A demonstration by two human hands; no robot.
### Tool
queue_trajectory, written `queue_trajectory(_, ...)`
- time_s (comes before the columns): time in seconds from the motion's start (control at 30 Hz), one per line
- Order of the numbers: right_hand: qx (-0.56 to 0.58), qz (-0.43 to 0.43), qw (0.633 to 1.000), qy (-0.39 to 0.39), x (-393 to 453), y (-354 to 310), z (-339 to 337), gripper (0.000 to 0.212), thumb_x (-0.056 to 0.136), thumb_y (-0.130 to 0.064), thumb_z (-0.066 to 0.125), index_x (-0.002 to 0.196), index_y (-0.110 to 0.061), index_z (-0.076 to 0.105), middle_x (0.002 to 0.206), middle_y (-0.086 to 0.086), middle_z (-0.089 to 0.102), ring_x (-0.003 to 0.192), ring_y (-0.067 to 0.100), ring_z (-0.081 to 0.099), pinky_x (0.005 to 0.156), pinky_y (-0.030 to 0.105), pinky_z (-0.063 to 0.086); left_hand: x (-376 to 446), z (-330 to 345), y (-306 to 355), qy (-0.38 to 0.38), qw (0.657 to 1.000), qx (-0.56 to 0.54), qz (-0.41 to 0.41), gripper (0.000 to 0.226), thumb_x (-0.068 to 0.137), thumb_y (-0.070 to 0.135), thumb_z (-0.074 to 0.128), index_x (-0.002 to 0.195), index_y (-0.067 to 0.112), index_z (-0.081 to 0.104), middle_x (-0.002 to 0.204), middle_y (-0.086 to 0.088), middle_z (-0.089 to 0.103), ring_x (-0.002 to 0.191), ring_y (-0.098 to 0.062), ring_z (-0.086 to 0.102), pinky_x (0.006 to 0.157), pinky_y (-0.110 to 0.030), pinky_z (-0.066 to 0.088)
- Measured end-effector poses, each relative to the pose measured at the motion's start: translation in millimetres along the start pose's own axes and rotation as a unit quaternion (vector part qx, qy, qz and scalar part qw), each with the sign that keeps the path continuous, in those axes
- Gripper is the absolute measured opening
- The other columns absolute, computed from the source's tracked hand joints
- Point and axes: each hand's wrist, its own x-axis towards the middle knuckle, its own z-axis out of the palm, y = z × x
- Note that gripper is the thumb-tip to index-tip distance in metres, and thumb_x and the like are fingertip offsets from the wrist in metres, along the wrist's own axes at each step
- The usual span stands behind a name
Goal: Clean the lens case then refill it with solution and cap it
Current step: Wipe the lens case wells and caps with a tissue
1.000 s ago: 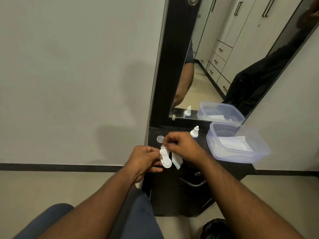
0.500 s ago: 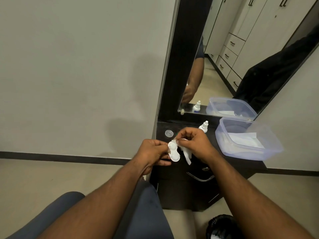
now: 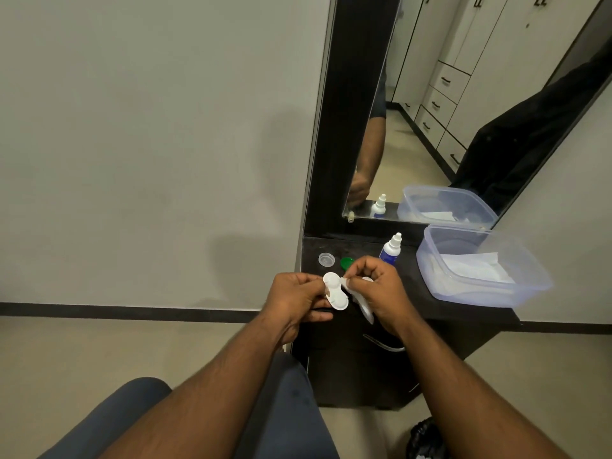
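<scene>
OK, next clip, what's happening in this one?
A seated person is wiping a white lens case with a tissue. The left hand holds the case; the right hand pinches the tissue against it. On the dark counter lie a clear cap and a green cap, both off, beside a solution bottle and a plastic tub.

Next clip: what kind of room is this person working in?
Most likely a bedroom or dressing area at home. A tall mirror stands over a small dark vanity shelf, and its reflection shows wardrobe doors and drawers. A solution bottle stands on the shelf.
</scene>
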Motion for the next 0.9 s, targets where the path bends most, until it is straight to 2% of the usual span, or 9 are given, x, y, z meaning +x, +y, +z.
queue_trajectory(0.33,0.021,0.007,1.0,0.015,-0.5,-3.8,0.4,0.008,0.076,0.006,0.069,0.079,-0.001,0.066,0.082,0.011,0.07,0.072,0.013,0.066,0.065,0.025,0.055,2.3,-0.6,-2.1,-0.001,1.0,-0.02,0.0,0.013,0.085,-0.004,0.058,0.095,-0.003,0.066,0.079,-0.016,0.073,0.06,-0.02,0.071,0.057,-0.038,0.061)
queue_trajectory(0.43,-0.008,0.015,0.999,-0.035,-0.6,-7.1,-3.4,0.009,0.075,0.006,0.069,0.078,-0.003,0.067,0.081,0.01,0.071,0.072,0.015,0.065,0.065,0.024,0.054,1.8,1.3,-2.1,0.02,0.999,-0.028,0.006,0.009,0.084,-0.004,0.059,0.088,-0.001,0.066,0.075,-0.015,0.073,0.061,-0.021,0.072,0.054,-0.037,0.061)
queue_trajectory(0.5,0.038,0.038,0.998,-0.038,-0.4,-8.8,-6.0,0.009,0.075,0.009,0.069,0.078,0.001,0.065,0.075,0.01,0.07,0.067,0.017,0.064,0.059,0.025,0.054,0.0,5.0,-3.0,0.038,0.999,-0.037,0.011,0.009,0.083,-0.004,0.06,0.082,0.002,0.066,0.071,-0.013,0.072,0.061,-0.021,0.071,0.053,-0.037,0.06)
queue_trajectory(0.57,0.133,0.059,0.989,0.018,-0.8,-9.3,-6.3,0.013,0.075,0.012,0.067,0.075,-0.001,0.064,0.069,0.007,0.068,0.062,0.018,0.062,0.053,0.027,0.053,-2.7,8.6,-3.4,0.052,0.998,-0.042,0.016,0.009,0.083,-0.004,0.06,0.082,0.003,0.066,0.072,-0.012,0.072,0.062,-0.02,0.071,0.054,-0.036,0.06)
queue_trajectory(0.63,0.209,0.068,0.973,0.068,-1.3,-7.5,-7.0,0.019,0.076,0.012,0.065,0.07,-0.006,0.063,0.069,0.006,0.065,0.064,0.017,0.062,0.054,0.03,0.053,-5.2,9.6,-2.1,0.061,0.997,-0.033,0.029,0.008,0.083,-0.003,0.061,0.083,0.003,0.066,0.076,-0.012,0.072,0.064,-0.02,0.071,0.054,-0.034,0.06)
queue_trajectory(0.7,0.242,0.073,0.964,0.08,-2.4,-5.9,-9.0,0.02,0.076,0.011,0.065,0.07,-0.008,0.062,0.073,0.008,0.063,0.066,0.018,0.062,0.055,0.032,0.054,-4.8,7.0,1.6,0.069,0.993,0.047,0.083,0.007,0.083,0.0,0.063,0.085,0.004,0.068,0.08,-0.013,0.071,0.071,-0.022,0.071,0.055,-0.034,0.06)
queue_trajectory(0.77,0.256,0.071,0.961,0.082,-2.7,-6.1,-10.0,0.019,0.077,0.01,0.064,0.071,-0.008,0.062,0.075,0.009,0.063,0.067,0.017,0.063,0.056,0.032,0.055,-1.4,2.8,7.3,0.057,0.967,0.173,0.176,0.007,0.082,0.003,0.067,0.088,0.007,0.07,0.08,-0.008,0.068,0.071,-0.018,0.069,0.054,-0.028,0.06)
queue_trajectory(0.83,0.25,0.066,0.963,0.078,-1.9,-4.9,-9.8,0.019,0.078,0.01,0.064,0.071,-0.008,0.062,0.074,0.009,0.065,0.067,0.018,0.064,0.056,0.032,0.055,3.2,-1.5,14.0,0.017,0.922,0.282,0.267,0.013,0.081,0.008,0.069,0.094,0.013,0.07,0.079,0.006,0.066,0.071,-0.008,0.065,0.059,-0.019,0.058)
queue_trajectory(0.9,0.24,0.062,0.967,0.061,-2.0,-2.5,-9.5,0.019,0.079,0.009,0.064,0.072,-0.008,0.063,0.074,0.01,0.067,0.067,0.02,0.065,0.055,0.032,0.054,11.5,-6.7,18.7,-0.029,0.868,0.367,0.332,0.018,0.083,0.013,0.07,0.1,0.017,0.071,0.086,0.008,0.068,0.077,-0.004,0.064,0.07,-0.016,0.056)
